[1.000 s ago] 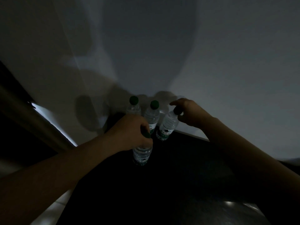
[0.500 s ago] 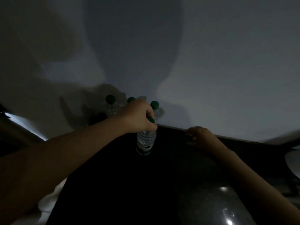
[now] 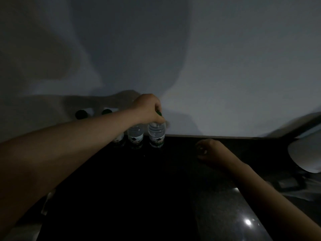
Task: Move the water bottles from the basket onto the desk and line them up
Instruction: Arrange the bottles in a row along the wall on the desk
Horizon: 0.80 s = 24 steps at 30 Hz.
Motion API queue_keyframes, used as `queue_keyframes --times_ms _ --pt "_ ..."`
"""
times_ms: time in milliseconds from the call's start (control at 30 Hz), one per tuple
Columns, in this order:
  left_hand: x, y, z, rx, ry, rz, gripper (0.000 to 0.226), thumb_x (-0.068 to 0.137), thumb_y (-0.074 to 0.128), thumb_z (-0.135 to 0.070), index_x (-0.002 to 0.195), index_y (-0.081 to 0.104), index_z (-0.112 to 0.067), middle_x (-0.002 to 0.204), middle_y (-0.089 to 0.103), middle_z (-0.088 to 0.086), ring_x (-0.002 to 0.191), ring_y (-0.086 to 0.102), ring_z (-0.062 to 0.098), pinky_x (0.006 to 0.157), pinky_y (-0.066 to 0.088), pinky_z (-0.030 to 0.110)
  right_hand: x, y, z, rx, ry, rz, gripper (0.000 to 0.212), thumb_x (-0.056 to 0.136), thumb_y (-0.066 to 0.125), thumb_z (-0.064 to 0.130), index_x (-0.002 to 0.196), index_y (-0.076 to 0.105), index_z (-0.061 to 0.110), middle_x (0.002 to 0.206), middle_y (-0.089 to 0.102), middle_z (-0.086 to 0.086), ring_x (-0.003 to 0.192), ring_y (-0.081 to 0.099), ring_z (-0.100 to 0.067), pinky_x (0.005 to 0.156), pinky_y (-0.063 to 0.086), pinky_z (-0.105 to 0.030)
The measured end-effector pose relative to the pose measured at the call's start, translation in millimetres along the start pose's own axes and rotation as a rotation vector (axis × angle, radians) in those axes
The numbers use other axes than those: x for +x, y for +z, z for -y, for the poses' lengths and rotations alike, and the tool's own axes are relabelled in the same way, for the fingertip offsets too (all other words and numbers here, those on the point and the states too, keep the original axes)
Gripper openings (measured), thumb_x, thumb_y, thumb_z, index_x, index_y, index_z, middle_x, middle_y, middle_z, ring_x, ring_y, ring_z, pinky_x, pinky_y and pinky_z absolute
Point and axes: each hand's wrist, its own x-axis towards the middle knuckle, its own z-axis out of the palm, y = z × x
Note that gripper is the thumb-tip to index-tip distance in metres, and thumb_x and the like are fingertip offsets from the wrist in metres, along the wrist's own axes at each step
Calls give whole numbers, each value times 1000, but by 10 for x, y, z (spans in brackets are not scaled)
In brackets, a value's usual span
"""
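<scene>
In dim light, several clear water bottles with green caps stand in a row at the back of the dark desk [image 3: 156, 188], against the wall. My left hand [image 3: 147, 108] grips the green cap of the rightmost bottle [image 3: 156, 134], which stands upright on the desk next to another bottle [image 3: 135, 136]. Two more green caps [image 3: 80, 114] [image 3: 106, 112] show above my left forearm, which hides those bottles' bodies. My right hand [image 3: 208, 150] rests on the desk to the right with its fingers loosely curled, holding nothing. No basket is in view.
A grey wall rises right behind the desk's back edge. A white curved object [image 3: 302, 153] sits at the far right, with a small dark item [image 3: 286, 184] below it. A light glints on the desk's glossy surface [image 3: 247, 221].
My left hand has carried its bottle back and to the right, setting it at the right end of the row. My right hand stayed resting on the desk.
</scene>
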Motion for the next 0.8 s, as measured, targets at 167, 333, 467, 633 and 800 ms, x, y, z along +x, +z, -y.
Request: queue_keyframes --times_ms 167,333,467,633,800 --pt "163 88 34 -3 -27 39 17 64 83 -21 70 72 -10 71 71 3 67 67 19 64 55 35 73 -19 -77 10 16 0 45 83 71 20 125 58 17 120 61 -5 105 60 -17 80 45 -23" --pt "198 131 144 -13 -76 47 16 62 83 -21 70 72 -11 72 72 5 68 67 19 65 55 35 112 -2 -101 7 25 -1 44 82 70 19 124 59 16 120 61 -7 106 60 -19 84 47 -27" --pt "172 153 173 -40 -91 42 15 63 82 -19 72 73 -10 73 72 5 69 68 19 67 57 36 132 11 -104 17 26 7 49 83 71 20 129 55 17 124 60 -4 109 58 -16 82 42 -20" --pt "151 89 92 9 -97 84 17 67 79 -21 75 73 -7 78 73 10 72 68 22 64 54 34 140 15 -65 28 31 3 49 82 72 19 128 56 17 124 60 -5 108 59 -16 83 44 -21" --pt "102 45 -5 99 -106 126 21 74 74 -24 82 73 -4 85 73 12 80 67 23 68 53 32 51 -23 -45 42 26 -24 47 82 72 20 126 58 17 121 61 -5 105 59 -15 80 42 -19"
